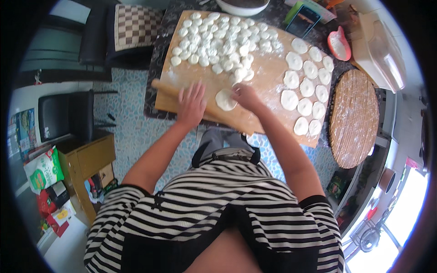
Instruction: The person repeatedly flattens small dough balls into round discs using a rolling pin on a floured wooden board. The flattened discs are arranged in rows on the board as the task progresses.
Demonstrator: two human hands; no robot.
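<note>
My left hand (192, 106) lies flat across a wooden rolling pin (223, 117), its fingers stretched out rather than wrapped round it. The pin runs slantwise along the near side of a floured wooden board (266, 88). Between my hands is a round, flat dough wrapper (225, 100); its right edge is pinched in the bent fingers of my right hand (246, 97). Just beyond that hand begins a large heap of small floured dough pieces (218, 37). Several rolled wrappers (307, 87) are spread over the right part of the board, most of them separate.
A round slatted tray (355, 119), dusted with flour, sits to the right of the board. Behind are a white bowl (242, 7), a propped phone (302, 20) and a red dish with flour (339, 44). A chair with a checked cushion (136, 27) stands at the left.
</note>
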